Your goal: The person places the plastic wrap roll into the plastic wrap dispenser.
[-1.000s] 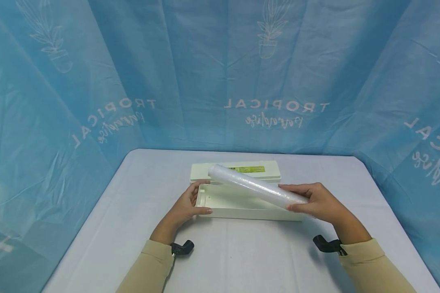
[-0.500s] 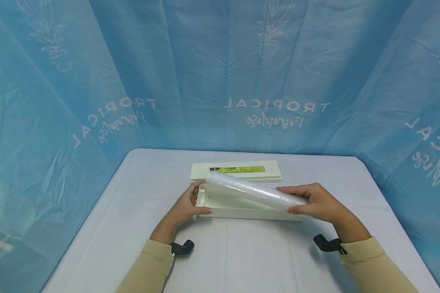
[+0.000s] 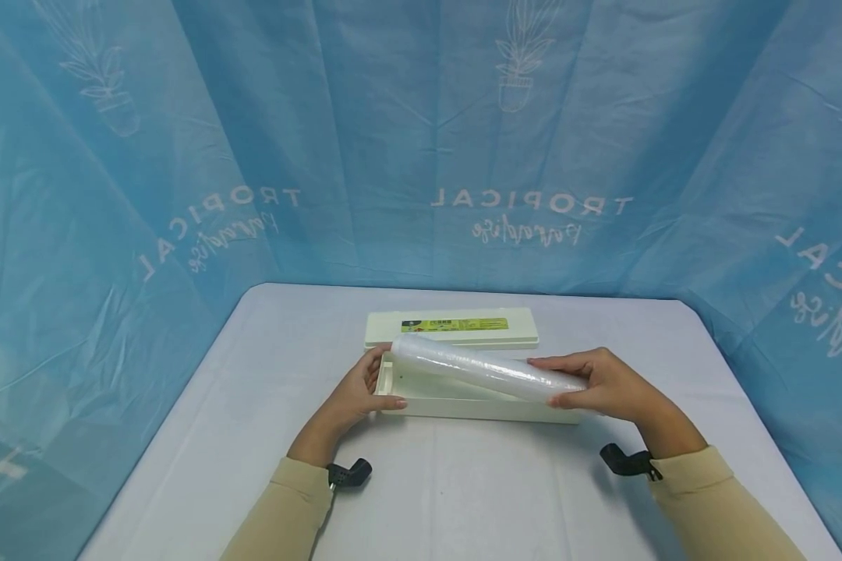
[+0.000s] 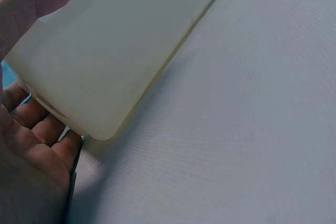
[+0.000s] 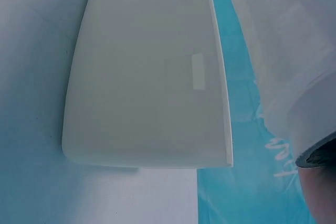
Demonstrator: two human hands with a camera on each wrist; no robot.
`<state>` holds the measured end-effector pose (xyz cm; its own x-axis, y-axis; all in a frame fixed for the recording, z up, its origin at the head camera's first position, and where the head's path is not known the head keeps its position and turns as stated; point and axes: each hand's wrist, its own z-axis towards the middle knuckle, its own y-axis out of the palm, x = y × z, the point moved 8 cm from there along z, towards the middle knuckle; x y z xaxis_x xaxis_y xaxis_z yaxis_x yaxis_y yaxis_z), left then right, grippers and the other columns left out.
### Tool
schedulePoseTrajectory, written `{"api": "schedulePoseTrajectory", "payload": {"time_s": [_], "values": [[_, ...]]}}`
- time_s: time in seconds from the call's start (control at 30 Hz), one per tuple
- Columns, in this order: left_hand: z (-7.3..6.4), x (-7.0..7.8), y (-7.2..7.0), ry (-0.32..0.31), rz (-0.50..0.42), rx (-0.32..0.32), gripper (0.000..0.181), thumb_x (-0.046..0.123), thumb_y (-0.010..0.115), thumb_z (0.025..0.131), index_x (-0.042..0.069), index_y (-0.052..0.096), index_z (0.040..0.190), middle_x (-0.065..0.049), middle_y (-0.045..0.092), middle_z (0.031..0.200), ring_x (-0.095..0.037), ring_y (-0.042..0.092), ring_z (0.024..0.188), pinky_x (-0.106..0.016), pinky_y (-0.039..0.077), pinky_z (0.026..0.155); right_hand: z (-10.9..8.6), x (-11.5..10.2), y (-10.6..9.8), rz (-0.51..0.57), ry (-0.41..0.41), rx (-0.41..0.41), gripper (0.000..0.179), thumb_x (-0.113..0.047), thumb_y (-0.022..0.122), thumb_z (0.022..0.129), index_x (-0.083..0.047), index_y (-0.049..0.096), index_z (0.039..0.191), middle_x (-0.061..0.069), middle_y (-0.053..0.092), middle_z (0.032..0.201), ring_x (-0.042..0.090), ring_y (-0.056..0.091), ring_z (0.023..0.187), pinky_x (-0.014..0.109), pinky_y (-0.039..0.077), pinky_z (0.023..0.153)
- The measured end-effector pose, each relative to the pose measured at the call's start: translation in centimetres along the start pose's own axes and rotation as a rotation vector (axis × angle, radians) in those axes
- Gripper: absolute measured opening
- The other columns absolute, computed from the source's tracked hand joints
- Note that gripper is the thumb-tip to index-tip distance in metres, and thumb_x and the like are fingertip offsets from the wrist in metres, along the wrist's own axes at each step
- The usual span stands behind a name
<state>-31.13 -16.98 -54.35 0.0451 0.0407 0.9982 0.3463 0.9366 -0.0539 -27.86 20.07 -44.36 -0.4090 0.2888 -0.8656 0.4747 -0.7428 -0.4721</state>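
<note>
A roll of clear plastic wrap (image 3: 484, 369) slants over an open cream-white box (image 3: 477, 410), its left end higher than its right. My right hand (image 3: 599, 383) grips the roll's right end between thumb and fingers. In the right wrist view the hollow end of the wrap roll (image 5: 315, 108) shows beside the box's outer wall (image 5: 147, 77). My left hand (image 3: 361, 389) holds the box's left end, thumb on the front wall and fingers behind. The left wrist view shows that left hand (image 4: 37, 140) around the box's corner (image 4: 115, 66).
Behind the box lies its cream-white lid (image 3: 519, 327) with a yellow-green label (image 3: 463, 324). Both rest on a white-covered table (image 3: 491, 491). A blue printed curtain (image 3: 421, 156) encloses the back and sides.
The roll's left end has come down toward the box, uncovering more of the lid's label. My right hand has barely moved, and the left hand stays on the box.
</note>
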Motion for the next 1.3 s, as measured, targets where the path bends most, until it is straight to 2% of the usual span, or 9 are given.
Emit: {"api": "schedulePoseTrajectory", "payload": {"time_s": [0.27, 0.57, 0.83, 1.1, 1.3], "values": [[0.0, 0.3, 0.1, 0.011, -0.015, -0.013, 0.107, 0.004, 0.099, 0.071, 0.023, 0.04, 0.158, -0.007, 0.052, 0.15, -0.028, 0.051, 0.138, -0.04, 0.045, 0.113, 0.3, 0.2, 0.0, 0.01, 0.012, -0.037, 0.056, -0.011, 0.09, 0.086, -0.005, 0.07, 0.138, 0.015, 0.068, 0.135, 0.037, 0.07, 0.099, 0.037, 0.063, 0.07], [0.1, 0.1, -0.1, -0.001, -0.002, -0.001, 0.102, -0.007, 0.092, 0.075, 0.023, 0.041, 0.158, -0.007, 0.052, 0.149, -0.027, 0.051, 0.137, -0.036, 0.046, 0.111, 0.7, 0.4, -0.1, -0.013, 0.018, -0.066, 0.056, -0.013, 0.09, 0.086, -0.008, 0.07, 0.139, 0.011, 0.068, 0.136, 0.032, 0.069, 0.094, 0.037, 0.061, 0.07], [0.3, 0.1, 0.0, 0.017, -0.02, -0.028, 0.101, -0.002, 0.095, 0.075, 0.023, 0.043, 0.158, -0.007, 0.052, 0.149, -0.029, 0.053, 0.135, -0.038, 0.049, 0.108, 1.2, 0.5, 0.0, -0.056, -0.002, -0.102, 0.054, -0.014, 0.089, 0.088, -0.008, 0.071, 0.138, 0.013, 0.07, 0.131, 0.028, 0.068, 0.099, 0.036, 0.061, 0.076], [0.2, -0.1, 0.0, -0.001, -0.012, -0.008, 0.103, 0.0, 0.097, 0.073, 0.022, 0.044, 0.158, -0.007, 0.052, 0.149, -0.029, 0.052, 0.135, -0.038, 0.05, 0.107, 1.7, 0.4, 0.1, -0.072, 0.011, -0.127, 0.053, -0.017, 0.091, 0.086, -0.012, 0.073, 0.136, 0.006, 0.07, 0.134, 0.024, 0.068, 0.108, 0.032, 0.06, 0.083], [0.1, 0.0, 0.0, -0.007, 0.014, -0.002, 0.104, 0.0, 0.097, 0.072, 0.023, 0.044, 0.158, -0.007, 0.05, 0.151, -0.029, 0.052, 0.135, -0.037, 0.05, 0.107, 2.1, 0.3, 0.3, -0.093, -0.001, -0.138, 0.053, -0.017, 0.09, 0.086, -0.011, 0.073, 0.136, 0.008, 0.069, 0.134, 0.022, 0.067, 0.109, 0.03, 0.059, 0.083]]}}
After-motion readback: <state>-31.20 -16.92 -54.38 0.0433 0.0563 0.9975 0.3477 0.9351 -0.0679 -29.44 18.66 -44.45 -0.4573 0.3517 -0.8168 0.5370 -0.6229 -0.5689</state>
